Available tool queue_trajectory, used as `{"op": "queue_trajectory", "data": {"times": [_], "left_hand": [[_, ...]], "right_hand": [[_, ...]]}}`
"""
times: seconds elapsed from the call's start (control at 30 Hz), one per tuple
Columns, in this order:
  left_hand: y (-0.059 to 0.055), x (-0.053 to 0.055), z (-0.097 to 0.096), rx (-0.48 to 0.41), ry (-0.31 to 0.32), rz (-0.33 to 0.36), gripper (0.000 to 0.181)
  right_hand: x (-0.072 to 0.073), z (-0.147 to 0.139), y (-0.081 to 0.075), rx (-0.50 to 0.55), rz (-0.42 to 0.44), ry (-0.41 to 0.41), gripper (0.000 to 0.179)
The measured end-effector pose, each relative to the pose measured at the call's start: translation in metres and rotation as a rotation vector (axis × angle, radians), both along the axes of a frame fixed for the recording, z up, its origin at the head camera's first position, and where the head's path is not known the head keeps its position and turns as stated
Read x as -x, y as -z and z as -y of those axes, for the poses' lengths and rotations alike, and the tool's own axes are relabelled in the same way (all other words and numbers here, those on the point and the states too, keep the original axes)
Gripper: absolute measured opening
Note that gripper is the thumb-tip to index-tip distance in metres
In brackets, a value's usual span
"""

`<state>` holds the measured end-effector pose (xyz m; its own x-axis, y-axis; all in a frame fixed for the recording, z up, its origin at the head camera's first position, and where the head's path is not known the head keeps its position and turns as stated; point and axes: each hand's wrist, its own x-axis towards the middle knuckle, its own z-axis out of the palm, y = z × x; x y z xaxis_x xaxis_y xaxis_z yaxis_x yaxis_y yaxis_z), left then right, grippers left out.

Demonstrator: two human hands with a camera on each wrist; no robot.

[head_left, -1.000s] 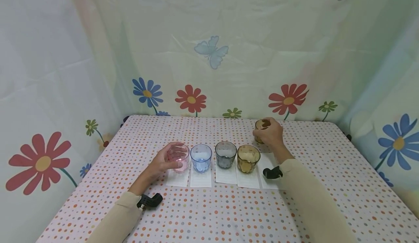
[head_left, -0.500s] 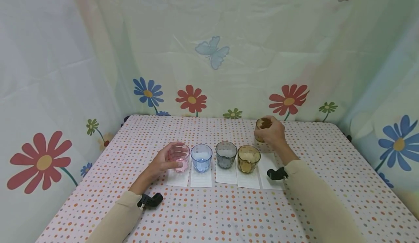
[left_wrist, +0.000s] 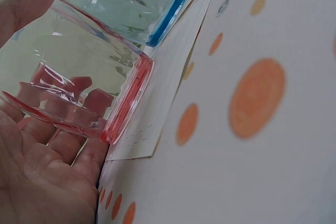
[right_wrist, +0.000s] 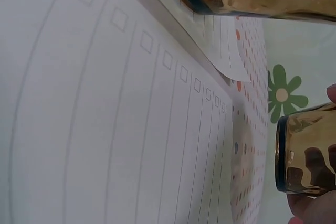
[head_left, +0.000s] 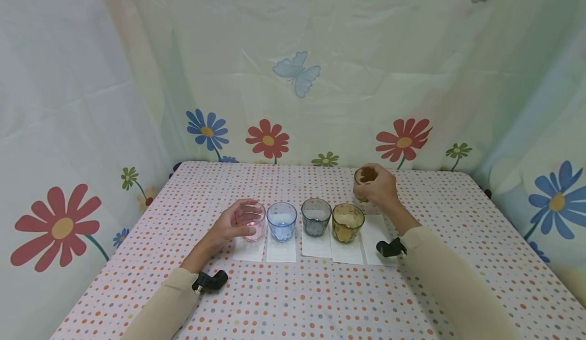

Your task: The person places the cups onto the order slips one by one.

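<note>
My left hand point(head_left: 229, 224) curls round a clear pink glass point(head_left: 253, 223) that stands upright on a white sheet; the left wrist view shows its thumb and fingers on either side. Farther back on the right, my right hand point(head_left: 381, 185) grips an amber glass point(head_left: 359, 187). In the right wrist view that amber glass's dark base point(right_wrist: 281, 153) appears apart from the dotted tabletop. Between the hands stand a blue glass point(head_left: 281, 221), a grey glass point(head_left: 316, 218) and a second amber glass point(head_left: 347, 223), all upright. Fingers partly hide both held glasses.
Lined white sheets point(head_left: 348, 253) lie side by side under the front row of glasses. The rightmost sheet point(head_left: 382, 251) has no glass on it. A dotted cloth covers the table point(head_left: 284, 299), and a flowered curtain point(head_left: 229, 75) hangs behind it.
My right hand, with the amber glass, has shifted only slightly, while its wrist and sleeve have swung a little to the right. The left hand and the row of glasses keep their places.
</note>
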<state>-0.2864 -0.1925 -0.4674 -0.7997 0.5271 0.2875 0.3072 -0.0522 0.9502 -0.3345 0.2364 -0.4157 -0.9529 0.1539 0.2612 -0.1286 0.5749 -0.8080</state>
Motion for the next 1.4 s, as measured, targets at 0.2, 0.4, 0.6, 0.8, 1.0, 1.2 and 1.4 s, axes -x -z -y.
{"op": "queue_trajectory", "data": {"times": [0.2,0.4,0.6,0.8,1.0,1.2,1.4], "left_hand": [[0.001,0.0,-0.001,-0.006,0.012,-0.014,0.069],[0.0,-0.001,-0.001,-0.011,0.003,0.002,0.07],[-0.001,-0.001,-0.001,-0.007,0.004,0.004,0.069],[-0.002,-0.001,-0.001,0.001,0.002,-0.016,0.069],[-0.003,-0.001,-0.001,0.0,-0.004,0.001,0.07],[-0.001,-0.001,0.0,0.001,-0.003,-0.009,0.069],[-0.002,-0.002,0.0,0.004,-0.009,0.007,0.072]], "right_hand": [[-0.004,0.001,-0.001,-0.006,-0.014,-0.042,0.062],[-0.008,0.0,-0.004,-0.02,0.001,-0.047,0.063],[-0.013,-0.003,-0.005,-0.031,0.011,-0.088,0.059],[-0.018,-0.008,-0.004,-0.05,-0.004,-0.142,0.053],[-0.024,-0.011,-0.004,-0.081,-0.02,-0.167,0.05],[-0.032,-0.012,-0.003,-0.086,-0.013,-0.183,0.054],[-0.038,-0.013,-0.004,-0.075,-0.017,-0.222,0.057]]}}
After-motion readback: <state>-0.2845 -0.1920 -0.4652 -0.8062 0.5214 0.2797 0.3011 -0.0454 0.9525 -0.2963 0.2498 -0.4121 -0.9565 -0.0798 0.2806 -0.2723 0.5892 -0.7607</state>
